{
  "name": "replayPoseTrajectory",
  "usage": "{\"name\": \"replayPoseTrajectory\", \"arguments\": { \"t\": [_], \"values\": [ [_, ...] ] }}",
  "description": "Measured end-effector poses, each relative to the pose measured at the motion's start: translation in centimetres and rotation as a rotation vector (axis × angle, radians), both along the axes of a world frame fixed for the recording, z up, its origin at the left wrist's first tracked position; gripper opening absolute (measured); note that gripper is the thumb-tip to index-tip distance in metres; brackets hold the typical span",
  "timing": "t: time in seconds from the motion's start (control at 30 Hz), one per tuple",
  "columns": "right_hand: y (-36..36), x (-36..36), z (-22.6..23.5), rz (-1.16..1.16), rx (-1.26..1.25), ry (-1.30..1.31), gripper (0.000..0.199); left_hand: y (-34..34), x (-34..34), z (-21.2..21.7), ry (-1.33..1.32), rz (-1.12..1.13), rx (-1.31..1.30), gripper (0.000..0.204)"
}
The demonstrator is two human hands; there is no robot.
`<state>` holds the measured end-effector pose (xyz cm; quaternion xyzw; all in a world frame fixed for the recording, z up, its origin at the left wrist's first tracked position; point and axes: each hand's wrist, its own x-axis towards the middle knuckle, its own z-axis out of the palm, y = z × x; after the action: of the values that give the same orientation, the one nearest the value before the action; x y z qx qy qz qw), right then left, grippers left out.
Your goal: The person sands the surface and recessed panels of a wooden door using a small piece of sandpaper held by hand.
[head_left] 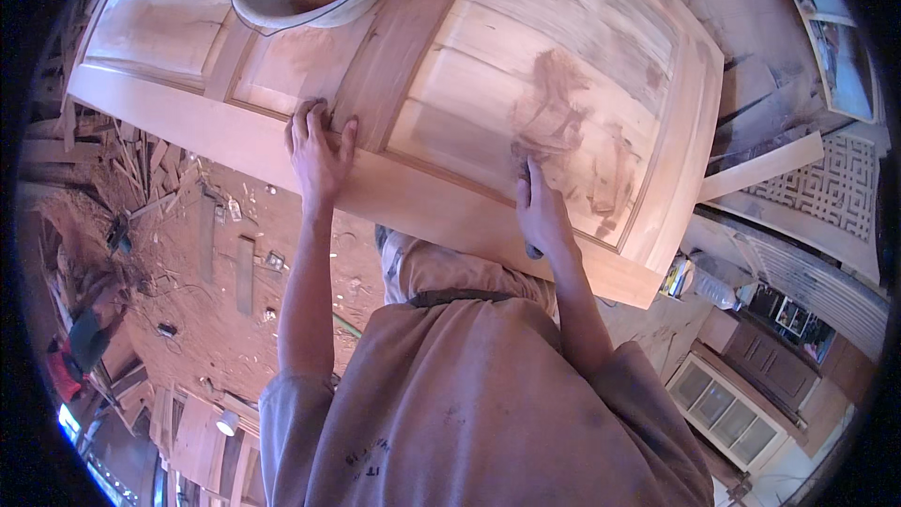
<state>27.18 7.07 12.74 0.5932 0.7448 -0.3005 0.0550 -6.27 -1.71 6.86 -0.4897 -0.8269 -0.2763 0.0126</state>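
A wide wooden panelled door (450, 197) lies flat in front of me. My left hand (317, 152) rests on its near frame, fingers bent over the moulding beside a small panel, thumb apart, holding nothing. My right hand (546, 218) is closed around what looks like a putty knife (533, 252); its dark handle end shows below the palm and the blade is mostly hidden. Past the fingertips, reddish-brown paste (549, 122) is smeared over the large right panel. Beyond my left hand, a pale bucket (314, 14) with brown material inside stands on the door.
Wood scraps (155, 174) are heaped at the left on a dusty brown floor (216, 310). At the right are a carved lattice panel (826, 192), a loose board (765, 169) by the door's edge, a clear plastic bottle (715, 291) and a glazed wooden frame (723, 411).
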Motion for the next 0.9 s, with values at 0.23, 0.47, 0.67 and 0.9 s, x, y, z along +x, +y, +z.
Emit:
{"name": "replayPoseTrajectory", "arguments": {
  "t": [0.23, 0.47, 0.67, 0.9],
  "values": [
    [2.8, 2.0, 2.1, 0.032, 0.016, -0.030, 0.050, 0.1, 0.0, 0.2, 0.011, 0.022, -0.017, 0.051],
    [3.0, 1.8, 0.9, 0.066, 0.028, 0.098, 0.050, -0.1, 0.0, 0.2, -0.019, 0.022, -0.008, 0.051],
    [8.7, 2.1, 0.4, 0.394, 0.130, 0.279, 0.045, 0.2, 0.1, -0.2, 0.032, 0.045, 0.002, 0.050],
    [9.8, -2.4, 4.0, 0.608, -0.118, -0.147, 0.042, -0.2, 0.1, -0.2, 0.037, 0.055, 0.011, 0.048]
  ]
}}
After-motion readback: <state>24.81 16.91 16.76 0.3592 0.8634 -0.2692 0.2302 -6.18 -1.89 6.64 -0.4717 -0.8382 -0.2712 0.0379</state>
